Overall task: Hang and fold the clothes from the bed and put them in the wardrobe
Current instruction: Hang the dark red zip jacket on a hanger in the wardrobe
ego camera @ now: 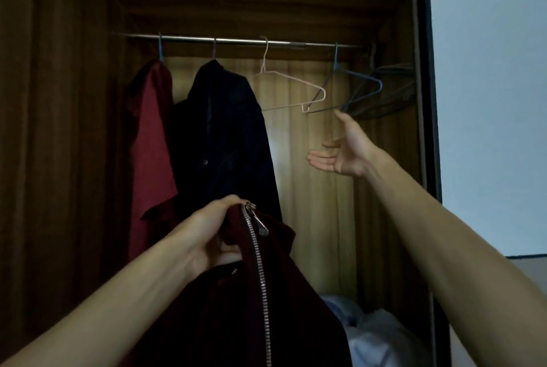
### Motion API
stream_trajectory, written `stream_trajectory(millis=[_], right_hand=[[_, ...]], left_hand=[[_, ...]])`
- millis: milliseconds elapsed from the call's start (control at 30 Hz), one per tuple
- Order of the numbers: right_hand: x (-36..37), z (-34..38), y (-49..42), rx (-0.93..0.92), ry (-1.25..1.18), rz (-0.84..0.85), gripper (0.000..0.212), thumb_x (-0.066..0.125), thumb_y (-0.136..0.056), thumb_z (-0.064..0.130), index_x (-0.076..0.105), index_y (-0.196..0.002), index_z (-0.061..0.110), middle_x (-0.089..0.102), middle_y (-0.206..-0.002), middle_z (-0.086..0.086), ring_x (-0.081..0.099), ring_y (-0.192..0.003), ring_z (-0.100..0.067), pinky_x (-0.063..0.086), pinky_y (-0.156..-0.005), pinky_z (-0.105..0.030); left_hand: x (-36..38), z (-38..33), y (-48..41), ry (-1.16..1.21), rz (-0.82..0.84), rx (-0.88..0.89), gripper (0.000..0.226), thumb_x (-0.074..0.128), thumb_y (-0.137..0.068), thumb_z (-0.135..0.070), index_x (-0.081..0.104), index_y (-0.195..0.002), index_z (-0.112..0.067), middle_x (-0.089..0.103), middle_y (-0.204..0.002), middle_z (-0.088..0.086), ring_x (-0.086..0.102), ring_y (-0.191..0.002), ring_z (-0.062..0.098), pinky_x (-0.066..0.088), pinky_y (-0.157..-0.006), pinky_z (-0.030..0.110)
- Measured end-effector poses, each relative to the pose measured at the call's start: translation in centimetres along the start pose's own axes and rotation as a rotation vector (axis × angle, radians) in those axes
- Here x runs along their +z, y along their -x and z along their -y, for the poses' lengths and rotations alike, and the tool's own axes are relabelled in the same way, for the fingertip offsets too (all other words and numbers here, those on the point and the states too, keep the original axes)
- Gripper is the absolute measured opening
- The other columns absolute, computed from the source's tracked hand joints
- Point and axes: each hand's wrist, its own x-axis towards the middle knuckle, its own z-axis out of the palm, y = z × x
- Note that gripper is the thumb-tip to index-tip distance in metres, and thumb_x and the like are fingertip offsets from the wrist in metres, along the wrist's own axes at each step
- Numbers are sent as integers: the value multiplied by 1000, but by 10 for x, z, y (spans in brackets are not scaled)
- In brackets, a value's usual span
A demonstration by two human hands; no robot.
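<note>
My left hand [211, 233] grips the top of a dark maroon garment [236, 292] with a silver zipper, held up in front of the open wooden wardrobe [74, 129]. My right hand [343, 150] is raised with palm up and fingers straight, just below an empty pink wire hanger [291, 88] on the metal rail [236, 41]. It touches nothing. A red garment [151, 144] and a dark navy garment [228, 135] hang at the left of the rail.
Several empty dark hangers [364, 91] bunch at the right end of the rail. Pale bundled things [370, 334] lie on the wardrobe floor at lower right. The wardrobe's dark right edge [429, 100] borders a white wall [488, 70].
</note>
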Motion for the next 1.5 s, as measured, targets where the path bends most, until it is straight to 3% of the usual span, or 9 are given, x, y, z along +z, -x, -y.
stream_trajectory(millis=[267,467,633,833,1100,1200,1333,1400,1500], right_hand=[[10,70,-94,-170,22,-51,80,45,-89,68,35,-148,15,41,-142,-27,46,-124,-45,49,-74,-53],[27,79,-131,-162,105,-36,40,44,-101,44,57,-86,10,56,-121,-25,59,-108,-35,59,-74,-54],[44,77,-148,-137,100,19,39,50,-101,26,41,-65,14,52,-119,-32,59,-111,-45,60,-61,-52],[60,72,-165,-126,238,114,36,42,-102,44,53,-86,14,60,-119,-31,70,-92,-35,56,-64,-30],[83,66,-146,-496,385,80,56,29,-104,43,71,-77,17,60,-120,-18,56,-59,-15,35,-45,-20],[74,39,-131,-641,408,10,48,34,-105,41,66,-78,18,63,-93,-8,52,-64,-14,37,-52,-21],[39,-30,-82,-637,408,95,24,45,-103,25,63,-89,18,62,-91,-3,59,-85,-18,43,-72,-28],[33,-54,-57,-582,527,97,9,57,-92,17,63,-99,19,65,-96,7,61,-94,-10,42,-77,-22],[54,-71,-33,-557,506,67,33,70,-80,22,54,-109,20,71,-92,3,67,-85,-7,50,-75,-23]], left_hand=[[13,-35,-56,7,0,85,39,55,-91,-25,69,-56,-14,71,-66,5,66,-47,18,58,-67,35],[34,-41,-91,59,-36,131,23,59,-91,-21,64,-69,-14,68,-64,6,67,-48,20,59,-64,34],[45,-43,-112,53,-14,119,16,59,-90,-20,68,-81,-11,73,-81,11,70,-52,23,60,-52,32],[50,-41,-126,60,-41,116,15,58,-92,-22,68,-93,-11,71,-79,9,69,-52,23,60,-51,32],[49,-39,-125,61,-76,100,26,55,-91,-24,71,-108,-12,74,-96,9,69,-56,21,60,-53,30],[44,-33,-117,71,-76,104,25,55,-92,-25,71,-103,-11,69,-76,7,63,-42,18,60,-53,28],[36,-14,-93,74,-90,118,29,55,-93,-27,66,-69,-16,70,-72,7,65,-51,19,57,-73,35],[33,-2,-75,92,-104,122,28,58,-92,-28,66,-67,-18,68,-75,7,65,-57,20,60,-64,33],[28,16,-46,82,-107,95,25,60,-92,-29,65,-71,-15,66,-69,5,62,-49,15,56,-51,28]])
